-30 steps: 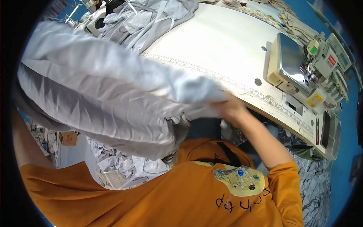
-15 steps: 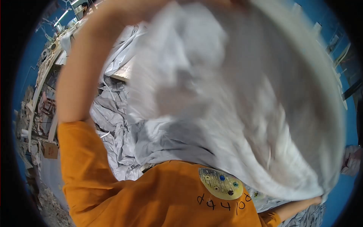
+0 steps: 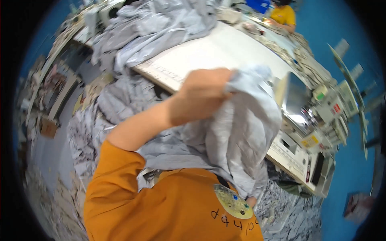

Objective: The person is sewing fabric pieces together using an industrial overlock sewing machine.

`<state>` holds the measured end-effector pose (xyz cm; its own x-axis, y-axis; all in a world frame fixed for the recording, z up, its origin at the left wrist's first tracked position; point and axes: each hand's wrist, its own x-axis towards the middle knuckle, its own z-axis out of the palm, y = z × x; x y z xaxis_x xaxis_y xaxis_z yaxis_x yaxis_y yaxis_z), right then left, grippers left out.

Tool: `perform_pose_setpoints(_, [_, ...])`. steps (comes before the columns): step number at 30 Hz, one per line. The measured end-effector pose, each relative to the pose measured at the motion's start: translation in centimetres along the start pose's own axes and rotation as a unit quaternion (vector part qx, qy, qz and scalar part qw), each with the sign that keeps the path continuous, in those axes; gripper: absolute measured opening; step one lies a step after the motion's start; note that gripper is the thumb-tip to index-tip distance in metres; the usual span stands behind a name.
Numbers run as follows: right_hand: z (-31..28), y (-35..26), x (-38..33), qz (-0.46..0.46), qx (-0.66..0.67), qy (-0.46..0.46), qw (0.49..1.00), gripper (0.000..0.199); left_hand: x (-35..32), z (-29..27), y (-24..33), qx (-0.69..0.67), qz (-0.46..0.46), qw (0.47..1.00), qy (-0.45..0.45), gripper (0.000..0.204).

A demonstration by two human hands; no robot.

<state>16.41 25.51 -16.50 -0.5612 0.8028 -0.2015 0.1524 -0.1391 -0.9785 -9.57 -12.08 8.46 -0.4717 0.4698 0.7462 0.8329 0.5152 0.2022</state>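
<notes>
My left hand [image 3: 205, 94] is raised in front of me, its fingers closed on a bunched edge of light grey cloth [image 3: 241, 132]. From that grip the cloth hangs in loose folds down towards my chest. Low down, beside the cloth's bottom end, a small part of my right hand [image 3: 251, 201] shows; the cloth and my orange shirt hide its fingers. More crumpled grey cloth [image 3: 120, 100] hangs in a heap left of my left forearm.
Behind my left hand lies a white sewing table [image 3: 193, 56], with a grey cloth pile [image 3: 157, 28] on its far left. A sewing machine [image 3: 317, 108] stands on the right. A co-worker in yellow [image 3: 283, 16] sits far off. A cardboard box [image 3: 49, 127] is at left.
My left hand has come down from the top of the view. The cloth, spread wide and blurred before, now hangs narrower. My right hand has moved in from the lower right towards my body.
</notes>
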Motion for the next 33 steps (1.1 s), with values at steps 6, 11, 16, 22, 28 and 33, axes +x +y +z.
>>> perform_pose_setpoints(6, [10.0,2.4,1.3,0.004,-0.042,-0.247,0.968,0.031,-5.1,3.9,3.3,-0.137,-0.180,0.973,-0.046,0.029])
perform_pose_setpoints(11, [16.4,5.6,2.3,0.095,-0.202,-0.527,0.820,0.028,-8.6,6.5,4.5,-0.167,-0.169,0.969,0.066,0.013])
perform_pose_setpoints(16, [18.2,4.0,0.6,-0.237,-0.615,-0.547,0.516,0.028,-11.3,8.6,4.3,-0.154,-0.164,0.974,0.032,0.018])
perform_pose_setpoints(22, [15.5,-13.5,-3.4,-0.240,-0.332,-0.634,0.656,0.031,-12.6,12.5,5.2,-0.140,-0.020,0.989,-0.035,0.016])
perform_pose_setpoints(28, [18.5,-20.3,-8.5,-0.393,-0.357,-0.519,0.670,0.061,-10.7,13.6,7.2,-0.240,0.049,0.970,-0.011,0.017])
perform_pose_setpoints(33, [18.4,-18.9,-6.5,-0.142,-0.497,-0.523,0.678,0.061,-11.7,11.4,6.3,-0.315,-0.094,0.921,-0.210,0.023])
